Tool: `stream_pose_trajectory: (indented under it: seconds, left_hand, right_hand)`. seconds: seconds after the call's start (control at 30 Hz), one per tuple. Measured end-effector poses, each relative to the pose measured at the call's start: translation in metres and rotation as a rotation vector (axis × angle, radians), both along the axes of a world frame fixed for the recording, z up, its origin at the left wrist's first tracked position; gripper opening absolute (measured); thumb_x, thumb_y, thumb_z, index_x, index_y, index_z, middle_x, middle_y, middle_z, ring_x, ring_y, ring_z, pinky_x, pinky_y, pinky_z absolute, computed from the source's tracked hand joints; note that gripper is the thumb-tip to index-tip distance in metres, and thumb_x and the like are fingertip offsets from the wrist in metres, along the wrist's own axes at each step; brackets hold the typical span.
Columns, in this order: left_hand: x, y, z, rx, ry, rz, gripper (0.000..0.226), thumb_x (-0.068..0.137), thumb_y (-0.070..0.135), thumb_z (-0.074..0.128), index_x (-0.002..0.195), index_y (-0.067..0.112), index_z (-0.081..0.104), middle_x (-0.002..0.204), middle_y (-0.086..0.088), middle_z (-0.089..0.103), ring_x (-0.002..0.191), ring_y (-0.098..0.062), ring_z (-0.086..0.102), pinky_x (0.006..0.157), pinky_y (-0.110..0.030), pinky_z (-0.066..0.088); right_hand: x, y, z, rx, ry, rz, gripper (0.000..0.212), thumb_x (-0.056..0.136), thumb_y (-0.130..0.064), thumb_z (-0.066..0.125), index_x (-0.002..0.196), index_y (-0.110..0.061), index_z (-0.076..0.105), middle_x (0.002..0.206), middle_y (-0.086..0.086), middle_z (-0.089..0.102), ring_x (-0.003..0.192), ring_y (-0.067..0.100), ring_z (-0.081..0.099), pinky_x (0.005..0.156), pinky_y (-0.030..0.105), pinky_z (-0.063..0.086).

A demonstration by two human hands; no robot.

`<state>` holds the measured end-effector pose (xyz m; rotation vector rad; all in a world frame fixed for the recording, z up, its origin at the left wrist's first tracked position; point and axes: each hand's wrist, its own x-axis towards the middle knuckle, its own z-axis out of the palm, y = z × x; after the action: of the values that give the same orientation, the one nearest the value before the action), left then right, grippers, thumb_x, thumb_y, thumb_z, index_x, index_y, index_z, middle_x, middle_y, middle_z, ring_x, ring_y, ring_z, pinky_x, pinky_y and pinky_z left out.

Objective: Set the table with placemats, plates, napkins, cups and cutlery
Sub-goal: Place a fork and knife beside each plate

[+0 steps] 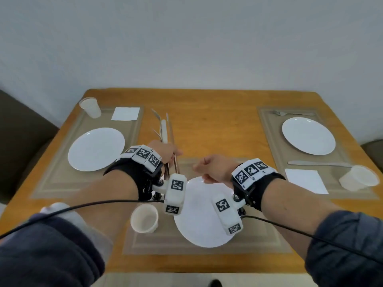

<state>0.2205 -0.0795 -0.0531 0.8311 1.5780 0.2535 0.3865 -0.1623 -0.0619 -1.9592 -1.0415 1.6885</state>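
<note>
My left hand (pixel 165 152) grips a bundle of metal cutlery (pixel 164 131), forks and knives pointing away from me over the table's middle. My right hand (pixel 213 168) hovers beside it, fingers curled with nothing in them, above the near white plate (pixel 199 224) on its placemat (pixel 259 241). A paper cup (pixel 144 218) stands left of that plate. The left setting has a plate (pixel 96 149), a napkin (pixel 125 113) and a cup (pixel 90 107). The right setting has a plate (pixel 308 135), a fork (pixel 290 113), a knife (pixel 317 163), a napkin (pixel 305 181) and a cup (pixel 358 179).
The wooden table (pixel 207 125) stands against a white wall. Dark seats flank it at the left (pixel 20 131) and right (pixel 373 150). Black cables run from both wrist trackers across my forearms.
</note>
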Motion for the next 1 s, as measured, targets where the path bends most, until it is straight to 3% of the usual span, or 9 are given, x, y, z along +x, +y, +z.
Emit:
stream_pose_trajectory:
  seconds: [0.1,0.2,0.27,0.33,0.5,0.63,0.8,0.93,1.0]
  left_hand:
    - [0.001,0.002,0.005,0.012,-0.002,-0.011,0.012,0.079,0.01,0.066,0.08,-0.002,0.063,0.087,-0.018,0.068,0.049,-0.017,0.043,0.058,-0.028,0.041]
    - [0.006,0.005,0.007,0.022,-0.02,0.001,0.019,0.085,-0.002,0.06,0.07,0.003,0.05,0.116,-0.024,0.066,0.048,-0.015,0.038,0.049,-0.025,0.033]
    - [0.007,0.002,0.01,0.001,-0.051,-0.001,0.02,0.087,-0.003,0.057,0.071,0.005,0.048,0.117,-0.023,0.066,0.05,-0.013,0.036,0.05,-0.024,0.031]
    - [0.005,0.002,0.013,-0.019,-0.069,0.031,0.017,0.091,-0.002,0.051,0.075,0.004,0.05,0.109,-0.019,0.069,0.051,-0.011,0.035,0.05,-0.022,0.03]
    - [0.003,0.007,0.016,-0.074,-0.043,0.043,0.023,0.097,0.003,0.044,0.076,0.005,0.052,0.083,-0.004,0.063,0.048,-0.007,0.032,0.046,-0.016,0.028]
    - [-0.003,0.011,0.013,-0.09,-0.066,0.071,0.028,0.097,0.005,0.046,0.071,0.003,0.056,0.085,-0.006,0.061,0.043,-0.008,0.035,0.05,-0.017,0.028]
    - [-0.01,0.013,0.003,-0.11,-0.064,0.077,0.026,0.096,0.01,0.051,0.078,0.0,0.067,0.065,-0.002,0.058,0.037,-0.006,0.039,0.038,-0.014,0.034]
    - [-0.005,0.005,0.004,-0.108,-0.088,0.077,0.018,0.095,0.004,0.053,0.081,-0.001,0.063,0.08,-0.005,0.071,0.04,-0.007,0.039,0.036,-0.015,0.035]
    - [0.002,-0.002,0.006,-0.089,-0.107,0.033,0.015,0.094,0.003,0.054,0.081,0.0,0.059,0.09,-0.009,0.072,0.046,-0.008,0.037,0.037,-0.016,0.034]
  right_hand:
    - [0.022,0.001,-0.01,-0.033,-0.46,0.223,0.01,0.09,-0.016,0.057,0.084,-0.011,0.064,0.083,0.006,0.065,0.078,0.022,0.061,0.081,0.034,0.055]
    - [0.035,-0.005,-0.017,-0.089,-0.641,0.306,0.023,0.086,-0.016,0.057,0.064,-0.015,0.051,0.07,0.0,0.055,0.075,0.023,0.056,0.07,0.029,0.048]
    - [0.038,-0.008,-0.021,-0.132,-0.684,0.389,0.012,0.088,-0.022,0.06,0.081,-0.012,0.063,0.086,0.002,0.064,0.091,0.024,0.064,0.084,0.031,0.053]
    - [0.039,-0.009,-0.026,-0.155,-0.703,0.456,0.024,0.09,-0.027,0.059,0.1,-0.008,0.069,0.103,0.003,0.07,0.103,0.024,0.065,0.093,0.035,0.053]
    - [0.033,0.0,-0.029,-0.139,-0.709,0.514,0.03,0.093,-0.03,0.054,0.11,-0.01,0.069,0.11,0.004,0.07,0.103,0.021,0.066,0.091,0.032,0.054]
    - [0.037,0.009,-0.031,-0.146,-0.767,0.514,0.031,0.092,-0.022,0.052,0.062,-0.012,0.051,0.066,0.001,0.052,0.069,0.02,0.054,0.065,0.026,0.045]
    - [0.041,0.012,-0.03,-0.191,-0.734,0.536,0.028,0.09,-0.03,0.057,0.067,-0.014,0.056,0.068,0.0,0.056,0.067,0.018,0.056,0.065,0.024,0.047]
    - [0.035,0.031,-0.019,0.059,-0.492,0.159,0.027,0.091,-0.035,0.053,0.067,-0.024,0.057,0.065,-0.005,0.058,0.055,0.011,0.05,0.056,0.022,0.044]
    - [0.026,0.043,-0.007,0.178,-0.249,-0.027,0.023,0.091,-0.038,0.056,0.078,-0.023,0.066,0.072,0.0,0.069,0.059,0.016,0.056,0.062,0.032,0.05]
